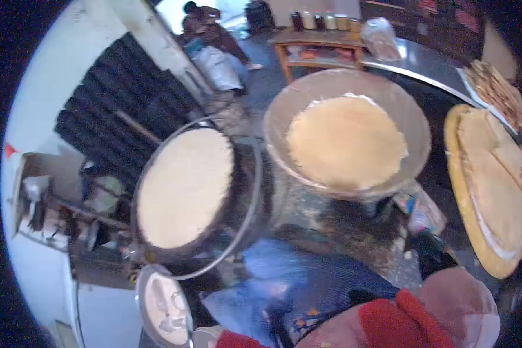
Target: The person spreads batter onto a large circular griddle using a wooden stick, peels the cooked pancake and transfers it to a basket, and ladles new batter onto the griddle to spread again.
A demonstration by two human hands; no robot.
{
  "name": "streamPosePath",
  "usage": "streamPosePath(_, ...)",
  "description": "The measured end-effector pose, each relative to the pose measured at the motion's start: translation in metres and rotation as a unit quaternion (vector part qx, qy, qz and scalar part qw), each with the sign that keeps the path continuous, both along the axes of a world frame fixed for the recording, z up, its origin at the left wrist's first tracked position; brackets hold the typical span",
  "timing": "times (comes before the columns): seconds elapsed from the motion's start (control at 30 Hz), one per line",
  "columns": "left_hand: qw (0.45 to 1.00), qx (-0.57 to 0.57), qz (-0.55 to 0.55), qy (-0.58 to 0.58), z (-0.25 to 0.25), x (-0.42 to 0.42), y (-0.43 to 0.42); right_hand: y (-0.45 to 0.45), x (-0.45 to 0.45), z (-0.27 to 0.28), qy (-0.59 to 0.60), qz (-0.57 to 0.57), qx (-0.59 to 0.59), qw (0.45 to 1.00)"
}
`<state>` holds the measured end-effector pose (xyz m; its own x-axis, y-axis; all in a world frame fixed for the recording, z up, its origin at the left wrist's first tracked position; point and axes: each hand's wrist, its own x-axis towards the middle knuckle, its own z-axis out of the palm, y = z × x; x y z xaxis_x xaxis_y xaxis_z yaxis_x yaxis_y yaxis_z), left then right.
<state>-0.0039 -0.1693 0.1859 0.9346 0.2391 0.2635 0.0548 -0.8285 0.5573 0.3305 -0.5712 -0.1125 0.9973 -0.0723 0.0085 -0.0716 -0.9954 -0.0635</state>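
Observation:
A metal bowl of pale batter (167,310) stands at the lower left, with a shiny utensil (177,323) lying partly in it. Beside its rim, next to a red cuff (238,340), a small part of what looks like my left hand (205,336) shows; its fingers and grip cannot be made out. Pink and red clothing (388,322) fills the lower right, and no fingers of my right hand can be seen. Above the bowl, a pale round sheet (185,188) covers a dark round pan. A wide basin (275,124) holds a golden round sheet (348,142).
Folded golden sheets (496,168) lie on a yellow round board (461,174) at the right. Sticks (496,93) lie on the counter (429,61). Jars (319,22) stand on a wooden table (313,37). Another person (206,26) is at the back.

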Motion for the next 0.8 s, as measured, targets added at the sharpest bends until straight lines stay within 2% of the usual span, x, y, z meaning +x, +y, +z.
streamPosePath(0.1,0.999,0.005,-0.049,-0.008,0.015,0.007,-0.007,-0.031,-0.004,-0.069,-0.019,0.067,0.009,0.998)
streamPosePath(0.17,0.997,0.002,-0.075,-0.013,0.025,0.013,-0.011,-0.059,0.005,-0.150,-0.073,0.141,-0.012,0.987)
streamPosePath(0.2,0.996,0.001,-0.089,-0.015,0.029,0.015,-0.013,-0.012,-0.027,-0.047,-0.025,0.138,0.022,0.990)
streamPosePath(0.23,0.994,-0.002,-0.104,-0.022,0.032,0.018,-0.014,0.002,-0.020,-0.044,-0.042,0.137,0.022,0.989)
streamPosePath(0.27,0.993,-0.003,-0.114,-0.026,0.032,0.020,-0.016,-0.001,-0.024,-0.053,0.062,-0.006,0.202,0.978)
streamPosePath(0.33,0.993,0.007,-0.116,-0.027,0.023,0.022,-0.013,0.026,-0.047,0.004,0.062,0.170,0.178,0.967)
streamPosePath(0.37,0.994,0.017,-0.104,-0.025,0.004,0.017,-0.013,0.050,-0.046,-0.006,-0.030,0.194,0.529,0.826)
streamPosePath(0.43,0.999,0.013,-0.039,-0.009,-0.054,-0.005,-0.003,0.114,-0.052,0.111,0.211,0.092,0.657,0.718)
streamPosePath(0.47,1.000,-0.003,-0.013,-0.001,-0.072,-0.018,-0.006,0.163,-0.068,0.177,0.255,0.002,0.794,0.552)
streamPosePath(0.53,0.998,-0.041,0.049,0.022,-0.102,-0.032,-0.009,0.211,-0.054,0.187,0.333,0.089,0.826,0.446)
streamPosePath(0.6,0.995,-0.069,0.070,0.014,-0.123,-0.036,-0.014,0.266,-0.040,0.174,0.410,0.107,0.808,0.410)
streamPosePath(0.63,0.994,-0.087,0.072,0.008,-0.125,-0.035,-0.019,0.303,-0.055,0.221,0.488,0.197,0.796,0.300)
streamPosePath(0.67,0.992,-0.098,0.068,0.032,-0.117,-0.032,-0.019,0.315,-0.051,0.188,0.411,0.276,0.698,0.518)
streamPosePath(0.7,0.991,-0.105,0.075,0.030,-0.119,-0.032,-0.017,0.360,-0.066,0.208,0.427,0.320,0.725,0.437)
streamPosePath(0.73,0.993,-0.092,0.063,0.047,-0.120,-0.031,-0.015,0.389,-0.073,0.215,0.369,0.410,0.608,0.570)
streamPosePath(0.77,0.994,-0.077,0.050,0.064,-0.121,-0.030,-0.010,0.420,-0.086,0.216,0.194,0.554,0.575,0.570)
streamPosePath(0.8,0.993,-0.080,0.053,0.062,-0.111,-0.026,-0.002,0.452,-0.087,0.218,-0.017,0.689,0.440,0.575)
